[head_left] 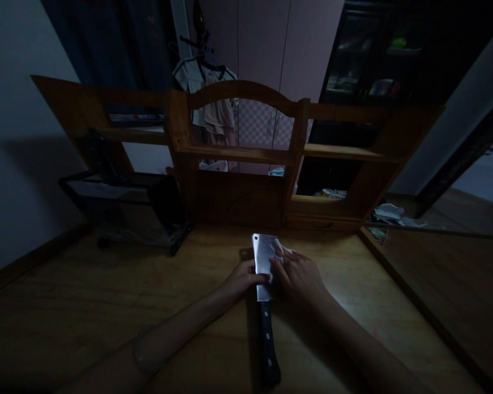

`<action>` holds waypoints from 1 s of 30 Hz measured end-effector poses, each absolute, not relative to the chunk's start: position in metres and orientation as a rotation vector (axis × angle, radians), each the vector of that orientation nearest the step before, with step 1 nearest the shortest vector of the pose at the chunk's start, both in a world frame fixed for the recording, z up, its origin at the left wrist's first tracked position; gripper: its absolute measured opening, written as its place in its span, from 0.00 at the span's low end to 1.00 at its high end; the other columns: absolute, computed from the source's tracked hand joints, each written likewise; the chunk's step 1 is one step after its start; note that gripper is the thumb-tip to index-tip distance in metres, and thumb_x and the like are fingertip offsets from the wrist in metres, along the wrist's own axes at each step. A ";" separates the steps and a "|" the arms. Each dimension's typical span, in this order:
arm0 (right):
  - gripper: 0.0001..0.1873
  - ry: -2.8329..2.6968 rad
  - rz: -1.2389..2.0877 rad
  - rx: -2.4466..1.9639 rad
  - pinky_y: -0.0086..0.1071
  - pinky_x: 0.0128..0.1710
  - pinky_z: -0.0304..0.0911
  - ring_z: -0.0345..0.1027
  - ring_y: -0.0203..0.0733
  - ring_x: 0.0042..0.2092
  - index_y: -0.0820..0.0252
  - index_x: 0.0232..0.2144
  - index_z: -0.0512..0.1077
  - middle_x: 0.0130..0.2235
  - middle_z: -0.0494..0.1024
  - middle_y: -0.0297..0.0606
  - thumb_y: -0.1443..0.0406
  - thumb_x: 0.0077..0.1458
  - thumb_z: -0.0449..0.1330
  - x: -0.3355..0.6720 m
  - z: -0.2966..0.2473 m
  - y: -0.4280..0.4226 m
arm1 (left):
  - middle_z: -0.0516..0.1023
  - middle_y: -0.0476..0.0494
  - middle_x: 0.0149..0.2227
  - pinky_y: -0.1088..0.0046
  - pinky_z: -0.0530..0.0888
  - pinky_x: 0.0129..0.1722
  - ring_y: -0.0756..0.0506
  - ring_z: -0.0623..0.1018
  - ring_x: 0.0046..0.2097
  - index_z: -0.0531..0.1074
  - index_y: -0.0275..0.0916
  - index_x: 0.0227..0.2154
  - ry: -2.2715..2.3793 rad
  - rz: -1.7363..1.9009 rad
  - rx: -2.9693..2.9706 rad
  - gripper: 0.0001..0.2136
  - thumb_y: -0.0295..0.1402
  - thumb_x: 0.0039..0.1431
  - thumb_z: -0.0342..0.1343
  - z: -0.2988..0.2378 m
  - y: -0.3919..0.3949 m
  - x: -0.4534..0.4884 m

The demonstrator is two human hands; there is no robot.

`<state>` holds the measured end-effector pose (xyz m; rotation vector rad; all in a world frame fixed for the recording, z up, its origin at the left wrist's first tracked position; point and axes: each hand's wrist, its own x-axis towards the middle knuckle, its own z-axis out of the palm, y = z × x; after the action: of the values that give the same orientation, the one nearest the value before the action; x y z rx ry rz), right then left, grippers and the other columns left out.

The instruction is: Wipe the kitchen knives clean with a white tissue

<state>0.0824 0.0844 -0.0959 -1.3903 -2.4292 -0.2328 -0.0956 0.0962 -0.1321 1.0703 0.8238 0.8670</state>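
A cleaver [264,257] with a broad steel blade and a black riveted handle points away from me above the wooden table, its handle toward me. My left hand [243,279] grips the blade from the left side, thumb flat on the face and the other fingers behind it. On the blade's right edge, my right hand [299,273] pinches a white tissue or cloth [282,250] against the steel. Part of the cloth is hidden under the fingers. Nobody holds the handle.
The table [168,306] runs back to a wooden shelf unit [238,156]. At the left stands a dark-framed box-like item [119,208] wrapped partly in clear plastic. Papers [390,213] lie beyond the right edge. Clothes [217,115] hang behind the shelf, before pink cupboards [258,49].
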 end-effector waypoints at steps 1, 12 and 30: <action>0.18 -2.440 -0.253 -1.408 0.43 0.50 0.63 0.70 0.49 0.50 0.60 0.46 0.71 0.49 0.75 0.49 0.60 0.67 0.45 0.082 -0.096 0.084 | 0.80 0.40 0.35 0.70 0.72 0.36 0.44 0.78 0.35 0.76 0.31 0.37 0.815 0.869 1.073 0.14 0.28 0.45 0.63 -0.134 0.097 -0.096; 0.29 -2.502 -0.062 -1.008 0.46 0.64 0.46 0.39 0.45 0.67 0.60 0.65 0.47 0.67 0.47 0.42 0.61 0.66 0.47 0.075 -0.095 0.081 | 0.80 0.41 0.35 0.71 0.70 0.37 0.44 0.77 0.36 0.76 0.32 0.37 0.768 0.919 1.059 0.13 0.26 0.45 0.62 -0.151 0.102 -0.097; 0.25 -2.484 -0.071 -1.206 0.44 0.59 0.55 0.59 0.47 0.60 0.62 0.60 0.60 0.60 0.65 0.45 0.57 0.67 0.45 0.084 -0.099 0.089 | 0.80 0.40 0.37 0.72 0.70 0.38 0.44 0.77 0.37 0.76 0.32 0.40 0.762 0.893 1.052 0.18 0.29 0.43 0.65 -0.134 0.098 -0.096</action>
<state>0.0838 0.0889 -0.0991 -1.2059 -2.4844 -0.0715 -0.0959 0.0978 -0.1339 1.0521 0.7623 0.8931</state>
